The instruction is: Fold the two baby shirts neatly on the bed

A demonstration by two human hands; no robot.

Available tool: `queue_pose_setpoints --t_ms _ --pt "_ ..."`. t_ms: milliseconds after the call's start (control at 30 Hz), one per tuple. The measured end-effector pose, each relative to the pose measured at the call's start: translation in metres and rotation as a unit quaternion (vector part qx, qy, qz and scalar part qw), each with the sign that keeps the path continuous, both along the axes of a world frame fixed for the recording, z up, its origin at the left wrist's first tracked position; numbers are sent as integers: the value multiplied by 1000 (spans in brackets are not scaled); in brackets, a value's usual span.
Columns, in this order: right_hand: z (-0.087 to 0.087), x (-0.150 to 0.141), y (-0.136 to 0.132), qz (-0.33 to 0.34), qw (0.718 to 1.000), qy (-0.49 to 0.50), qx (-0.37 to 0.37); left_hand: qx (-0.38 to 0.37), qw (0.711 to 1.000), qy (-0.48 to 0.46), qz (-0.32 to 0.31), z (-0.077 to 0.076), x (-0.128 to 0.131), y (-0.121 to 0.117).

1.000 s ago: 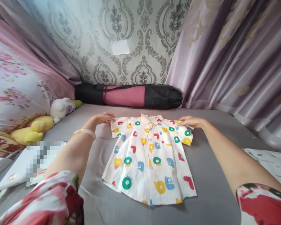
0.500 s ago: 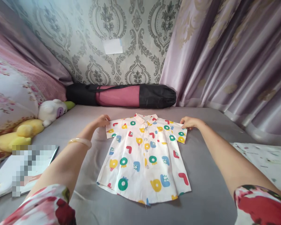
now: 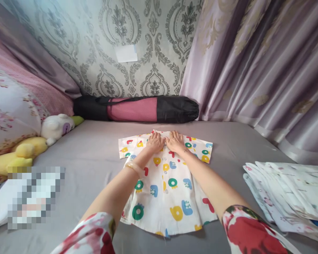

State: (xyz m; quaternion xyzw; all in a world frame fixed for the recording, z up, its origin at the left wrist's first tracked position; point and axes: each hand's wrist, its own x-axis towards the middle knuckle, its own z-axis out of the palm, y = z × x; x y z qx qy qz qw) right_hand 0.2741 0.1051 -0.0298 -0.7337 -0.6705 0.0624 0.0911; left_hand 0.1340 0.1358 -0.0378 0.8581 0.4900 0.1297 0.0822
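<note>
A small white short-sleeved shirt (image 3: 159,190) with a colourful letter print lies face up on the grey sheet, its collar towards the wall and both sleeves spread out. My left hand (image 3: 155,141) rests flat on the left side of the collar, fingers stretched out. Beside it, my right hand (image 3: 175,140) lies flat on the right side of the collar, fingers apart. The two thumbs are close together near the top of the button front. Most of the collar is hidden under my hands.
Folded clothes (image 3: 286,194) are stacked at the right. A rolled mat in a black and pink bag (image 3: 132,109) lies along the wall. Plush toys (image 3: 57,127) and a blurred flat item (image 3: 34,197) are on the left. Curtains (image 3: 254,63) hang at the right.
Both hands have let go of the sleeve ends and moved inward to the collar, where they now lie flat. The shirt stays spread in the same place.
</note>
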Motion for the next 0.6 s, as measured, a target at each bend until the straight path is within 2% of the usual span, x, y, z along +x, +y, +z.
queue_pose_setpoints --t_ms 100,200,300,367,433,467,533,600 --pt "-12 -1 2 0 1000 6 3 0 998 13 66 -14 6 -3" --pt "-14 0 3 -5 1000 11 3 -1 998 14 66 -16 6 -4" --pt "-4 3 5 -3 999 35 -20 -19 998 -2 55 -10 4 -3" --pt "9 13 4 13 994 88 -56 -45 998 -18 44 -2 -2 -3" --pt "24 30 -3 21 987 155 -48 -68 997 -29 31 8 -17 -8" --pt "30 40 -10 19 985 172 -15 -73 996 -31 28 13 -29 -12" --pt "38 63 -34 -8 984 174 48 -37 999 -35 0 23 -59 -24" --pt "41 83 -66 -67 982 158 76 -3 998 -40 39 31 -94 -40"
